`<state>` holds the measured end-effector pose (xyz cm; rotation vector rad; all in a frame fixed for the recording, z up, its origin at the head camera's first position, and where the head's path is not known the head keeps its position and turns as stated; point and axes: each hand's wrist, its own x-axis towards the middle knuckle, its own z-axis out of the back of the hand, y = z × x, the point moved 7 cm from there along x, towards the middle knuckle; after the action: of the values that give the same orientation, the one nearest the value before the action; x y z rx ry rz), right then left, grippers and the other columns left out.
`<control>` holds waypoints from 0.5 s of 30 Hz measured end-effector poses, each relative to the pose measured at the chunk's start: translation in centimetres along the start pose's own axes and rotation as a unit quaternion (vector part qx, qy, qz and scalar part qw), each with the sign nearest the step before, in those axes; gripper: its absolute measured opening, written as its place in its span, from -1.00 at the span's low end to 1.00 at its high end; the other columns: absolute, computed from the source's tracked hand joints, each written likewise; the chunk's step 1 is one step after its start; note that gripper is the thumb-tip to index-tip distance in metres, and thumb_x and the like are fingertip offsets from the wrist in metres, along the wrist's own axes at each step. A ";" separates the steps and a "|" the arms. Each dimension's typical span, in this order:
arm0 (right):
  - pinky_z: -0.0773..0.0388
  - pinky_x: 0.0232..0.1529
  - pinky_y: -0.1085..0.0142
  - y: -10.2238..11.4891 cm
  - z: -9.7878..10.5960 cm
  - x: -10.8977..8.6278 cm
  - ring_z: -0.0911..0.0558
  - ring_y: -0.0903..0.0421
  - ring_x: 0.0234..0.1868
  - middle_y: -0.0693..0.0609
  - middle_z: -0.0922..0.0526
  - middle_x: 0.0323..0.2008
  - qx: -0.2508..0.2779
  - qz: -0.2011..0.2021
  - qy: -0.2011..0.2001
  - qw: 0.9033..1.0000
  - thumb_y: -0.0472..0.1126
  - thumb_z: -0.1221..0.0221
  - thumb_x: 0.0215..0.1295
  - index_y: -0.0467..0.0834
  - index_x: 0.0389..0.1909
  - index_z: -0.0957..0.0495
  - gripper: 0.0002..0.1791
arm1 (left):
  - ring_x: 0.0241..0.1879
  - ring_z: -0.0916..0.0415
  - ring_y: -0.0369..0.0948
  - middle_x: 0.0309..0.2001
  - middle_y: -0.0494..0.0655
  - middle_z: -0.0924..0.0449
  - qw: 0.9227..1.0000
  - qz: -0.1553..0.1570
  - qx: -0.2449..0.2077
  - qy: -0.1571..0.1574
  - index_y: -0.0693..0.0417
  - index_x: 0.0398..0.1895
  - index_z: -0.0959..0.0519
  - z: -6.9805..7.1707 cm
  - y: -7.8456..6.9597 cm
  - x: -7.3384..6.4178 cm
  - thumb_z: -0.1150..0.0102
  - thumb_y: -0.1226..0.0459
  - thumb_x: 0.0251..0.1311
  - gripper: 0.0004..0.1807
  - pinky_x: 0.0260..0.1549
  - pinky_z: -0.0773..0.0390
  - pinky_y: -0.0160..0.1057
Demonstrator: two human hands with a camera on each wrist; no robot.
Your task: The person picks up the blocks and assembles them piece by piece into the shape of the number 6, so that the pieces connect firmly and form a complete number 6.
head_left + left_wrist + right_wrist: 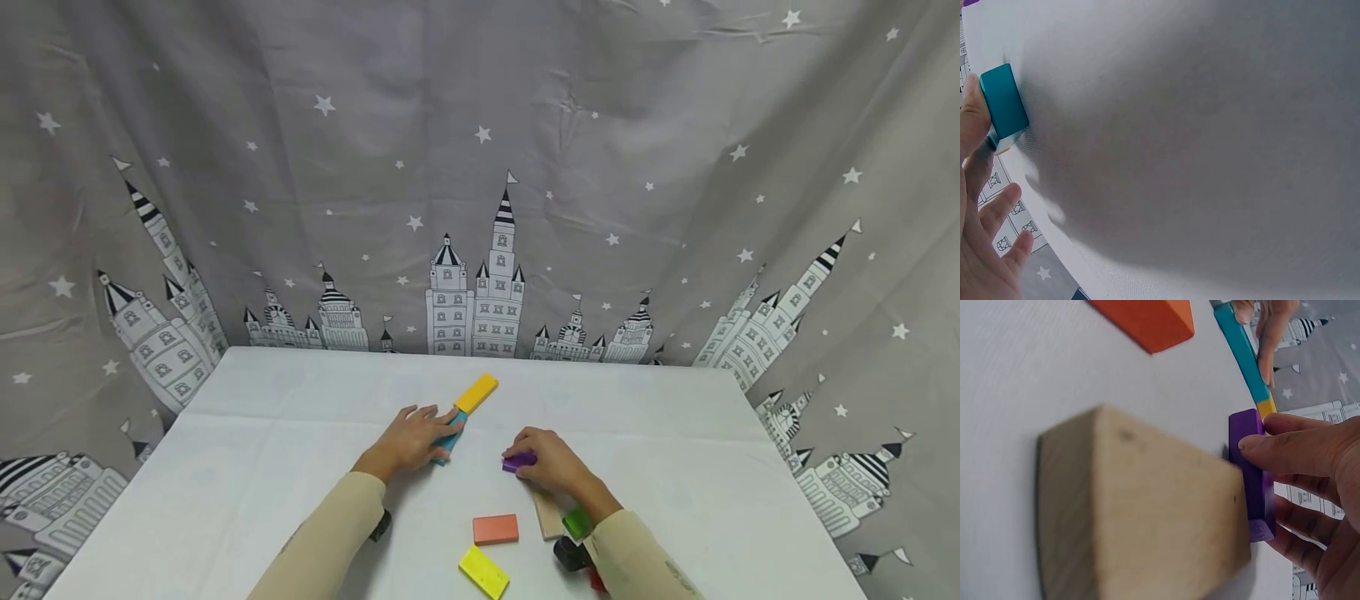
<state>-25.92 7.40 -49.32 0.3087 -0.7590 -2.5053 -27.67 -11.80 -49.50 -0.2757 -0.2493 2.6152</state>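
My left hand (405, 440) grips a teal block (1004, 100) between thumb and fingers on the white tabletop. The far end of that block meets an amber-yellow block (476, 393), so the two lie in a slanting line. To the right, my right hand (553, 461) pinches a purple block (1249, 469), thumb on the near face and fingers behind it. A plain wooden block (1160, 512) lies just below the purple one, partly under my right hand in the head view.
Nearer me lie an orange block (496, 529) and a bright yellow block (484, 572). A green block (577, 523) and a red block (597, 581) show partly beneath my right forearm. Behind the table (247, 467) hangs a grey curtain (375, 167) printed with castles and stars.
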 end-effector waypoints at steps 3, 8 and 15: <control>-0.54 0.05 0.11 0.6 -0.2 0.4 -0.55 0.09 -0.11 0.07 -0.61 -0.17 -0.010 0.019 0.004 1.000 -0.32 -0.36 0.12 -0.11 -0.10 -0.71 -0.71 | 0.39 -0.15 0.06 0.44 -0.21 -0.20 1.000 0.001 0.006 -0.002 -0.20 0.37 -0.35 -0.1 0.0 0.1 -0.21 -0.01 0.17 -0.34 0.34 -0.07 0.18; -0.55 0.05 0.19 1.4 -0.8 0.9 -0.55 0.14 -0.10 0.10 -0.62 -0.16 -0.026 0.032 0.014 0.999 -0.31 -0.37 0.12 -0.08 -0.09 -0.72 -0.70 | 0.39 -0.15 0.04 0.44 -0.22 -0.19 1.000 0.004 0.010 0.002 -0.21 0.38 -0.35 -0.2 0.1 0.2 -0.21 -0.02 0.17 -0.33 0.35 -0.05 0.18; -0.54 0.00 0.31 2.7 -1.4 1.5 -0.54 0.22 -0.14 0.16 -0.64 -0.21 -0.021 0.037 0.033 0.999 -0.30 -0.39 0.09 -0.07 -0.10 -0.72 -0.69 | 0.40 -0.14 0.02 0.44 -0.24 -0.18 1.000 0.008 0.018 0.004 -0.24 0.38 -0.35 -0.4 0.3 0.4 -0.20 -0.04 0.17 -0.34 0.35 -0.04 0.19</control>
<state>-25.67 4.02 -49.09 0.3407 -0.6796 -2.4266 -28.06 -11.84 -50.02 -0.2758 -0.1990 2.6302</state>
